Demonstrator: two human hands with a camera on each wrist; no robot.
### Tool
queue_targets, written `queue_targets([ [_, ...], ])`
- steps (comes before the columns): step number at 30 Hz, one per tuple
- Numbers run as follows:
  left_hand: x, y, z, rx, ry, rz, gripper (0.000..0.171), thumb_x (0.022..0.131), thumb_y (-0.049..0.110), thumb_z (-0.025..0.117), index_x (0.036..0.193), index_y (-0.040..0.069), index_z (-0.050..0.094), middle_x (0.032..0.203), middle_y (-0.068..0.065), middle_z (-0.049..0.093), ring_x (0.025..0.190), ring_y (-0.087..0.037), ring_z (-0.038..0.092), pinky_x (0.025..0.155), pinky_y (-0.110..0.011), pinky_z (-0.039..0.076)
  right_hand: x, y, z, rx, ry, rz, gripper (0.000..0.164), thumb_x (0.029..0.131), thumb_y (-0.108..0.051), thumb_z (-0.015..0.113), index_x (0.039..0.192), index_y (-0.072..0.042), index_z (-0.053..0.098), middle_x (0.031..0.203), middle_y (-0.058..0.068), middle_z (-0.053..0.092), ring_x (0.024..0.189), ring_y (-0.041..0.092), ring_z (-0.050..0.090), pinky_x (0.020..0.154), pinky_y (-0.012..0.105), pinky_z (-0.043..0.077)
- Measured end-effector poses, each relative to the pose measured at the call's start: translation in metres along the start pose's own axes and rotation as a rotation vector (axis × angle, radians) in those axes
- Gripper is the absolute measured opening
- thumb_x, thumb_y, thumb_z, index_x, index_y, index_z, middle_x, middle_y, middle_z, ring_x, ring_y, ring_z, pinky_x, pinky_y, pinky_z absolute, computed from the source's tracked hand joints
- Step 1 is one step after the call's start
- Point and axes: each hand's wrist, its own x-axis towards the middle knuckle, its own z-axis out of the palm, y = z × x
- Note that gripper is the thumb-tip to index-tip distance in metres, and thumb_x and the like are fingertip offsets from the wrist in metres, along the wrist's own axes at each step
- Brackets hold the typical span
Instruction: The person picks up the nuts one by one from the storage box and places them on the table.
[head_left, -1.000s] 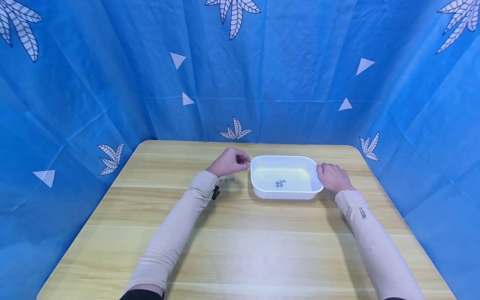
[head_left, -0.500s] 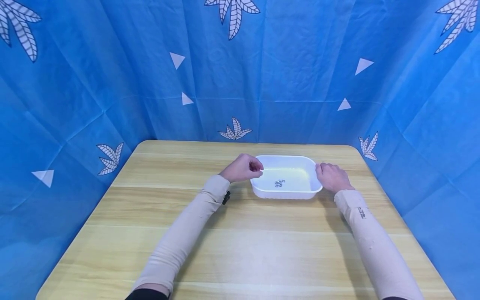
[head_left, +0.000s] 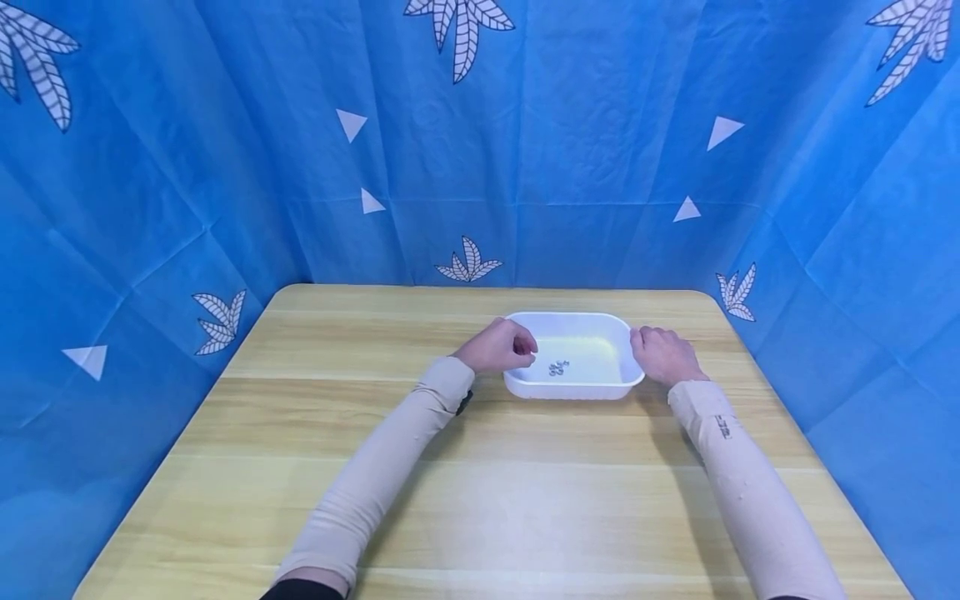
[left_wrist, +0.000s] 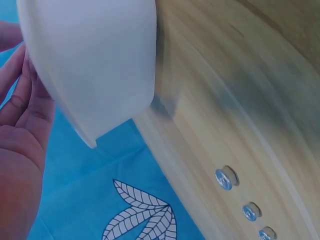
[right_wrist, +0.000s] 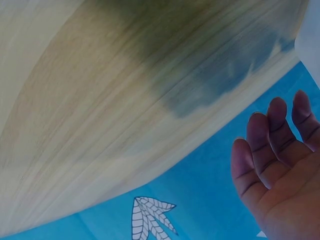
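Observation:
A white plastic tub (head_left: pixel 577 390) stands on the table with several small shiny round pieces (head_left: pixel 558 368) on its floor. My left hand (head_left: pixel 497 346) reaches over the tub's left end, thumb and fingertips pinched together inside it. A tiny pale piece seems to sit at those fingertips, mostly hidden. In the left wrist view, curled fingers (left_wrist: pixel 25 100) show beyond the tub wall (left_wrist: pixel 100 65). At the right end, my right hand (head_left: pixel 666 356) grips the tub's rim. The right wrist view shows its bent fingers (right_wrist: pixel 270 145) beside the tub's corner; the thumb is hidden there.
Three round pieces (left_wrist: pixel 252 211) with shiny bluish faces stand in a row on the wooden table (head_left: pixel 480 483); the left forearm hides them from the head view. A blue cloth (head_left: pixel 600 167) with leaf prints hangs behind the table and on both sides.
My left hand has moved right and slightly nearer, from beside the tub to inside its left end, its fingertips still pinched. The right hand and tub have stayed in place.

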Motion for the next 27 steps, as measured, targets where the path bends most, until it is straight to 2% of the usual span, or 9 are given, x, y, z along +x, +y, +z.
queue_targets([
  [8,0.008,0.0,0.007,0.075,-0.029,0.001,0.02,0.091,0.01,0.072,0.107,0.0,0.078,0.098,-0.008,0.078,0.088,-0.013,0.069,0.081,-0.022,0.058,-0.001,-0.002,-0.002,0.007,-0.012,0.007,0.062,0.11,-0.037,0.019,0.125,0.006,0.062,0.126,0.032,0.065,0.118,0.055,0.06,0.094,0.071,0.05],
  [20,0.018,-0.003,0.019,0.211,-0.074,-0.051,0.018,0.092,0.012,0.072,0.106,0.006,0.079,0.1,-0.005,0.078,0.092,-0.013,0.067,0.086,-0.024,0.058,-0.003,-0.004,-0.003,0.008,-0.013,0.008,0.067,0.11,-0.04,0.014,0.128,0.005,0.061,0.129,0.032,0.065,0.12,0.055,0.06,0.095,0.07,0.05],
  [27,0.022,0.0,0.024,0.259,-0.087,-0.057,0.018,0.091,0.01,0.072,0.106,0.005,0.08,0.101,-0.006,0.078,0.092,-0.014,0.068,0.085,-0.024,0.058,-0.003,-0.004,-0.004,0.007,-0.017,0.007,0.063,0.111,-0.038,0.018,0.129,0.005,0.061,0.129,0.032,0.064,0.121,0.054,0.059,0.096,0.071,0.049],
])
